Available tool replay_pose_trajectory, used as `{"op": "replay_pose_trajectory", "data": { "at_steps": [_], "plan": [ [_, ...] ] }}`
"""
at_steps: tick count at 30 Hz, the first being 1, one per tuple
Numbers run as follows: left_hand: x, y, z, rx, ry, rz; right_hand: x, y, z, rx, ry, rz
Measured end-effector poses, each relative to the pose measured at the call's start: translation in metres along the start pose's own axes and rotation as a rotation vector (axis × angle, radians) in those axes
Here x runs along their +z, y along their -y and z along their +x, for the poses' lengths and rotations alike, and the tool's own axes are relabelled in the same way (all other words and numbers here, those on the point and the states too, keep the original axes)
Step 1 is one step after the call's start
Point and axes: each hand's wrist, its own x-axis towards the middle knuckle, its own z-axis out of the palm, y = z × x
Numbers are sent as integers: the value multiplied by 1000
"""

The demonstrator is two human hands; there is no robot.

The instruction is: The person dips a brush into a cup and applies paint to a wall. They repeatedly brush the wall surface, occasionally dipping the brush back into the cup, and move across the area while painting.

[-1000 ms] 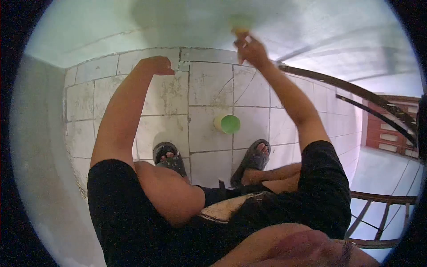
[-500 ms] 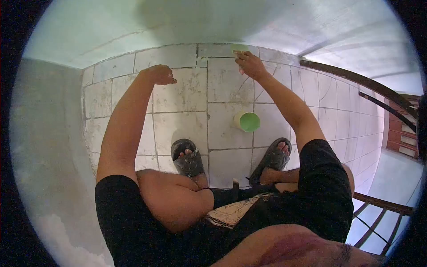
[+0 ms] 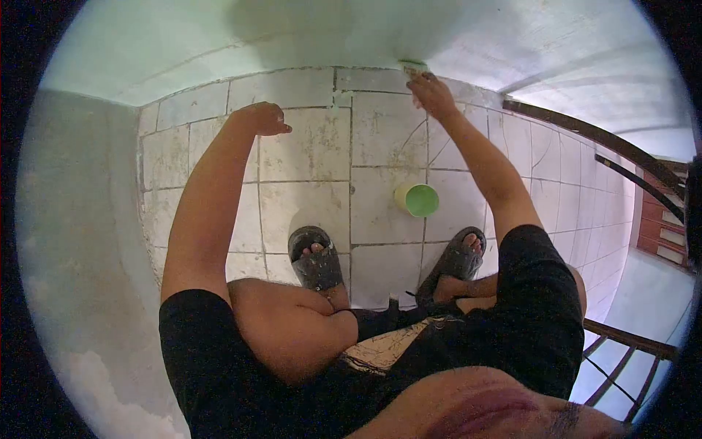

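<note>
The right hand (image 3: 433,96), grip closed, held a brush (image 3: 414,68) at the wall (image 3: 175,58); the left hand (image 3: 259,118) curled, contents unclear. A cup (image 3: 422,200) sat on the floor (image 3: 307,146).

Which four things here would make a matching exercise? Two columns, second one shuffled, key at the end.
Column 1
1. Cup
2. Right hand
3. Left hand
4. Sandals

Column 2
A. Dark, worn on the feet
B. Holding a brush-like tool at the foot of the wall
C. On the floor tiles, green inside
D. No tool visible in it

Pairs: 1-C, 2-B, 3-D, 4-A
</note>
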Motion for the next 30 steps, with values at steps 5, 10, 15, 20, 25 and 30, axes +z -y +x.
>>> {"op": "replay_pose_trajectory", "data": {
  "at_steps": [5,10,15,20,25,30],
  "plan": [
    [1,8,15,-9,55,-33,9,8,-6,2,-35,99],
    [0,-1,18,64,150,111,2,-5,24,7,142,123],
    [-15,-20,9,67,46,14,-82,-20,46,63,33,131],
    [-3,-8,50,169,38,85,-215,-33,72,-26,-351,107],
    [0,-16,62,180,19,55,-249,-6,80,-59,-848,5],
    [-5,-32,28,75,39,21,-90,-1,42,-142,-261,-161]
  ]
}}
